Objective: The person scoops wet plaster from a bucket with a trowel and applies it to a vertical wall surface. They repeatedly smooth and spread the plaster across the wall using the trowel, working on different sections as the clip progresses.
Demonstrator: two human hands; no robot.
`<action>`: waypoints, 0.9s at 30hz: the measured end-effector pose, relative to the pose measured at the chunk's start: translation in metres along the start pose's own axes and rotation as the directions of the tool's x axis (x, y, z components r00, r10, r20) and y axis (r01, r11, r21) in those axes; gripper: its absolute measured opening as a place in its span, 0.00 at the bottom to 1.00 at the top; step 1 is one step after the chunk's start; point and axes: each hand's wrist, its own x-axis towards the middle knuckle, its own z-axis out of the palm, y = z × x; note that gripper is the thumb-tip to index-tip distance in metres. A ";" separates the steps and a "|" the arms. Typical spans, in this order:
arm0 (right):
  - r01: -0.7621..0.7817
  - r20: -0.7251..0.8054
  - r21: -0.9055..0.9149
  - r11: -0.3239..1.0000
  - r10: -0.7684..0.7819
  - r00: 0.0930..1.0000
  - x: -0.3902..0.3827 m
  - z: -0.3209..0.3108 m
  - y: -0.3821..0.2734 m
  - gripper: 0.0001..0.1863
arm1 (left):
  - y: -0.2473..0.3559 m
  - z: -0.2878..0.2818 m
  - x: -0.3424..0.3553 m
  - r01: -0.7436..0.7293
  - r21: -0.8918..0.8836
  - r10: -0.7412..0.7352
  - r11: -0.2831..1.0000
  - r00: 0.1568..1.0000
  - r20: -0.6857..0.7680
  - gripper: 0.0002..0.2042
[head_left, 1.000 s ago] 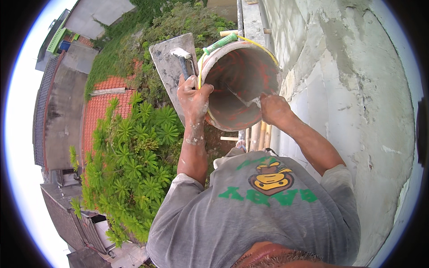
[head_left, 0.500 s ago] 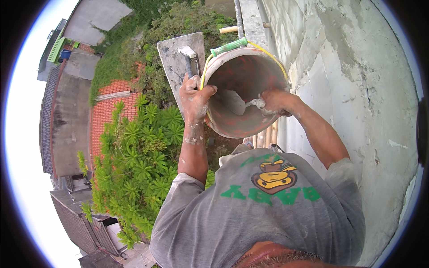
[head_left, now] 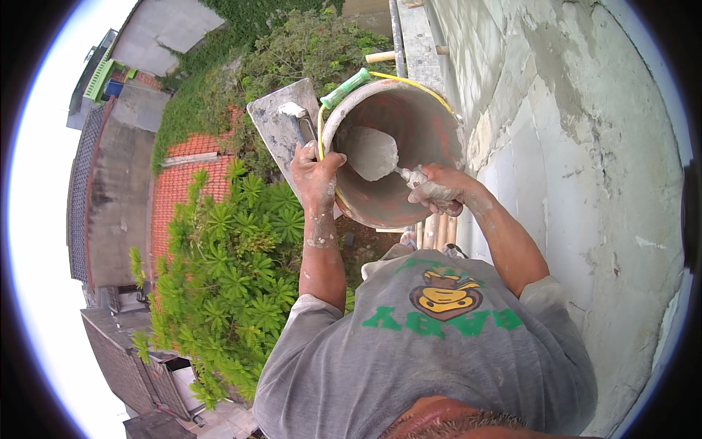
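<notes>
A mortar-smeared bucket (head_left: 437, 128) is tipped so its mouth faces me. Its yellow bail with a green grip (head_left: 346, 88) lies along the rim. My left hand (head_left: 314, 175) is closed, its thumb over the bucket's left rim, and it also grips the handle of a flat rectangular plastering trowel (head_left: 265, 117) outside the bucket. My right hand (head_left: 450, 186) is wrapped round the mortar-caked handle of a trowel (head_left: 371, 154). That trowel's rounded grey blade is inside the bucket, near the left wall. Whether the blade carries mortar is hard to tell.
A rough plastered wall (head_left: 563, 205) rises close on my right. Bamboo poles (head_left: 436, 231) lie below the bucket, and a grey plank (head_left: 418, 47) runs beyond it. Far below on the left are leafy plants (head_left: 227, 278) and an orange tiled roof (head_left: 191, 189).
My right hand has drawn back toward me, out of the bucket's mouth, showing more of the trowel handle. The blade has turned broad side up and shifted left. The bucket and plastering trowel moved slightly left.
</notes>
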 end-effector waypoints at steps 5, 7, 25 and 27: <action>0.072 -0.064 0.102 0.992 -0.065 0.996 -0.024 -0.010 0.008 0.20 | -0.036 0.001 0.005 0.099 -0.212 -0.141 0.972 0.971 -0.192 0.09; -0.031 -0.104 0.107 0.994 0.042 0.994 -0.055 -0.009 0.003 0.21 | -0.055 -0.018 0.005 0.135 -0.350 -0.209 0.927 0.961 -0.183 0.11; 0.260 -0.769 0.085 0.962 -0.102 0.631 -0.097 -0.032 0.025 0.16 | -0.155 -0.047 -0.053 0.379 -0.209 -0.416 0.901 0.893 -0.172 0.09; 0.303 -0.808 0.147 0.942 -0.062 0.586 -0.094 -0.037 0.014 0.21 | -0.152 -0.050 -0.056 0.393 -0.195 -0.424 0.899 0.892 -0.156 0.11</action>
